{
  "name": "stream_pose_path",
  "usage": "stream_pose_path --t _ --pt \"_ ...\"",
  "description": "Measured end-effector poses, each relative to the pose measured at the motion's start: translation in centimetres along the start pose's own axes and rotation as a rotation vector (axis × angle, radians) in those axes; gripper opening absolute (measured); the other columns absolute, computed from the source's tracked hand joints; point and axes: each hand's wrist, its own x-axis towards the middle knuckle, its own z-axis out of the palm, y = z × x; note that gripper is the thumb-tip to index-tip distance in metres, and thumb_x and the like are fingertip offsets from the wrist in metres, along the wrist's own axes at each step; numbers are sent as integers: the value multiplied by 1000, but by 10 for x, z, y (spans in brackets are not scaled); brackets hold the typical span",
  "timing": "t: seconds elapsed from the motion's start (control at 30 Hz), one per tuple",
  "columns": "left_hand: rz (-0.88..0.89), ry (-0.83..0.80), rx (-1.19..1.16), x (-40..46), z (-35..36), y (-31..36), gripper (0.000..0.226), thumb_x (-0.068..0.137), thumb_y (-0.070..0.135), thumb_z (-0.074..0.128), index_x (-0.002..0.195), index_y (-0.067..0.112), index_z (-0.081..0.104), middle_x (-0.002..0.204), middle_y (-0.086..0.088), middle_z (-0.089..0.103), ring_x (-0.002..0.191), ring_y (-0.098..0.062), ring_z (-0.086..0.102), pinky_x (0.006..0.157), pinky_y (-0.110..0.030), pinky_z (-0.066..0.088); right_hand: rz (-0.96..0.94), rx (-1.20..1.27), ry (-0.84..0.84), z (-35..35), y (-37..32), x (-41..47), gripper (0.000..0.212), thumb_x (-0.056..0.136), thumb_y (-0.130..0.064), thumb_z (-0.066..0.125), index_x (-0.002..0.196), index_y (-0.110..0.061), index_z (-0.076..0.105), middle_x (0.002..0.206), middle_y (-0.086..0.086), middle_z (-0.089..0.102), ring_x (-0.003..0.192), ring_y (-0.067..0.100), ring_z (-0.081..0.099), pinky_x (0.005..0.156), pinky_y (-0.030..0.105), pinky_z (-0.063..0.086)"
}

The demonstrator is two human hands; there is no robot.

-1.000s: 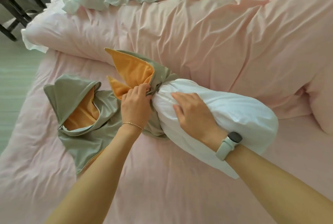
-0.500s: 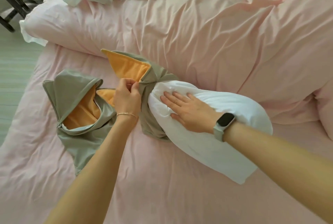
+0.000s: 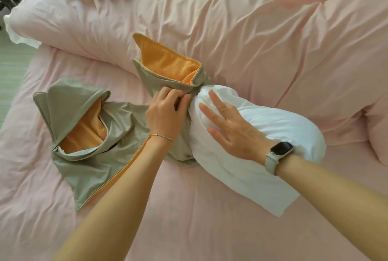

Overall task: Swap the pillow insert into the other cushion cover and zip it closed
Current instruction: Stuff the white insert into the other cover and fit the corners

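Head: puffy white insert [image 3: 262, 135], crumpled cover [image 3: 168, 80]

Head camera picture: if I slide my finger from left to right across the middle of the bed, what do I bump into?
Grey-and-orange cover → left hand → right hand → white pillow insert → pink duvet.

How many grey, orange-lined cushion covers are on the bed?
2. One cushion cover lies slack at the left, mouth open. The other cover is bunched round the end of the white insert, gripped by the left hand. None seems hidden.
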Motion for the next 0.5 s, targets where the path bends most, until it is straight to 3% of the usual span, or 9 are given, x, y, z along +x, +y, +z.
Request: stream_pose_path --t 0.1,0.2,0.3,0.4,0.5 --pt "160 22 78 8 8 8 12 82 25 64 81 17 72 80 2 67 75 -20 59 63 -20 41 35 -37 36 4 -6 1 55 99 -40 19 147 -15 16 155 6 6 129 29 25 108 31 17" --pt "221 -40 144 7 14 -2 19 83 28 60 86 14 73 89 0 69 84 -24 61 69 -24 47 50 -146 55 3 -6 7 52 97 -28 30 137 4 38 145 20 35 128 23 28 102 35 22" --pt "184 -119 194 10 16 -10 32 84 36 54 88 9 73 95 -5 68 90 -28 62 72 -29 51 92 -169 18 0 -10 7 55 93 -34 32 133 1 46 138 21 46 122 30 42 102 36 31" --pt "52 -150 178 20 15 -9 23 82 26 62 87 7 73 95 -9 67 91 -32 61 71 -37 50 132 -126 -66 0 -17 6 61 91 -43 28 139 -8 40 143 18 40 120 41 46 102 47 38" --pt "6 -147 223 24 15 -5 18 86 18 60 86 4 71 93 -12 66 89 -33 60 68 -37 46 106 -197 -63 1 -15 4 58 90 -41 32 135 -8 46 138 18 46 118 45 47 96 53 43"
